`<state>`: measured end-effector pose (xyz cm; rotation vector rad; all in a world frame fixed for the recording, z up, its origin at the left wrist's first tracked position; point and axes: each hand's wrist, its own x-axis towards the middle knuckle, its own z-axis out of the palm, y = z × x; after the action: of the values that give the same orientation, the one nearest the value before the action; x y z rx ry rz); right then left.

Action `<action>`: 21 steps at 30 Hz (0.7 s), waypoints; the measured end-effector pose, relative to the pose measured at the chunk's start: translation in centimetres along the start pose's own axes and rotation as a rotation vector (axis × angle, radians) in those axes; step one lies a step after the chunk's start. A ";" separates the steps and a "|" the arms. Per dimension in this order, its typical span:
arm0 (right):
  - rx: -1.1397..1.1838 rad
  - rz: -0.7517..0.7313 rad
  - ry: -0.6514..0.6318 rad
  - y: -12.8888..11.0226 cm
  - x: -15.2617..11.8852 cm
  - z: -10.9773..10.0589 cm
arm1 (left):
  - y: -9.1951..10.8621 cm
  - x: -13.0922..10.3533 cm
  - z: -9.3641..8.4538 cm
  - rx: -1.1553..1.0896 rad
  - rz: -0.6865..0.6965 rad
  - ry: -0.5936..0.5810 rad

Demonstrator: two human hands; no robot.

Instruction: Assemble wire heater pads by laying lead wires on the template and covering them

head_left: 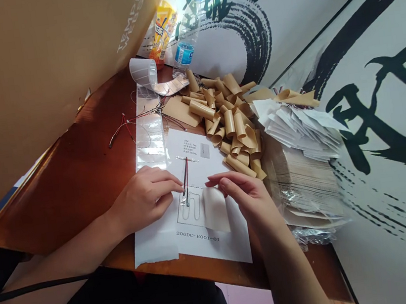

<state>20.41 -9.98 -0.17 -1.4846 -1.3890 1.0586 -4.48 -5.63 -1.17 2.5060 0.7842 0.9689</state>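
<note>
A white printed sheet point(236, 247) lies on the table, carrying a drawn rectangle and the text 206DC-E001-01. Inside the rectangle sits a thin looped wire element point(195, 205), joined to red and black lead wires point(186, 174) that run up to a strip of clear tape point(192, 159). My left hand point(147, 196) rests at the left of the rectangle, its fingers stretched out and the fingertips beside the lead wires. With thumb and fingers, my right hand point(248, 196) grips the upper edge of a curled pale rectangular piece point(216, 210) over the rectangle's right half.
A strip of clear labels point(149, 139) with a curled end lies behind my left hand, near loose wires point(125, 127). Curled brown paper pieces point(234, 118) are heaped behind the sheet. A stack of flat pieces point(307, 178) stands right. Two bottles point(185, 44) stand at the back.
</note>
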 end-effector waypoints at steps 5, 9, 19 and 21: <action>0.158 -0.039 -0.034 0.9 0.0 -0.1 | 0.1 0.0 -0.1 0.004 -0.040 0.027; 0.148 -0.081 -0.072 0.5 -0.2 0.5 | 0.1 0.0 -0.1 -0.006 -0.059 -0.018; -0.244 -0.385 -0.257 0.0 -0.3 2.0 | 0.0 -0.3 0.6 -0.030 -0.187 -0.150; -0.316 -0.402 -0.310 0.1 -0.4 2.1 | 0.0 -0.3 0.6 -0.025 -0.215 -0.150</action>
<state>18.47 -10.31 -0.93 -1.2061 -2.0503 0.8617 -4.19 -5.88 -1.74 2.3801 0.9632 0.7050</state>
